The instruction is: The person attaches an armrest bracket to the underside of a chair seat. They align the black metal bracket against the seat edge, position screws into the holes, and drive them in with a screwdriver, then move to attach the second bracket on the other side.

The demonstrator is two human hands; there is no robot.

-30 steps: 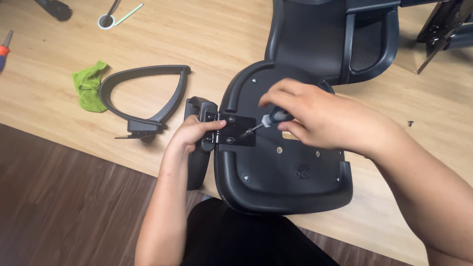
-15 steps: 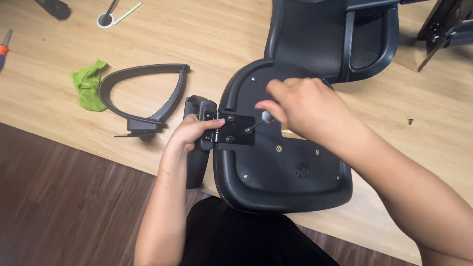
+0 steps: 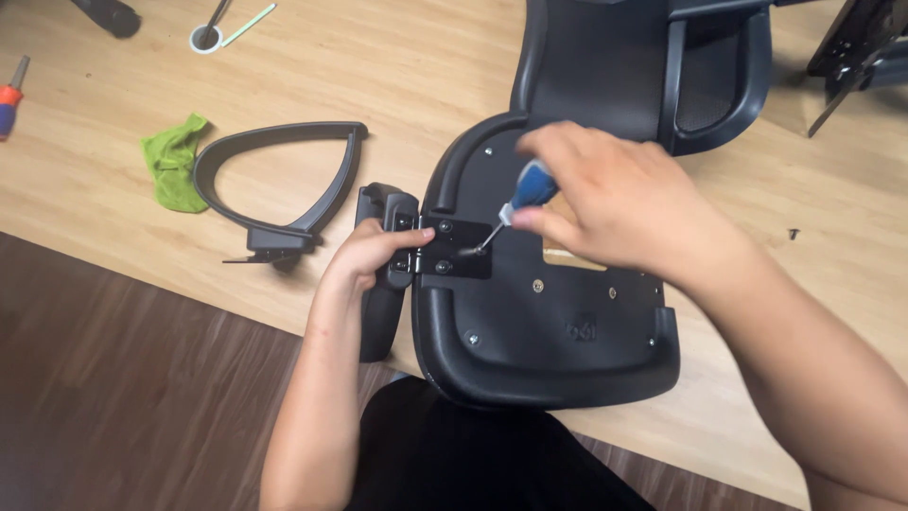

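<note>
- Chair seat is laid upside down on the wooden table; its armrest bracket is steadied by the left hand, fingers pressed onto it
- Screwdriver is clamped in the right hand; its tip is set on the bracket

A light wooden tabletop is seen filling most of the view, evenly lit. Dark wood-grain flooring is shown below its near edge. A green cloth, a loose black armrest and a red-handled tool are laid on the table.
</note>
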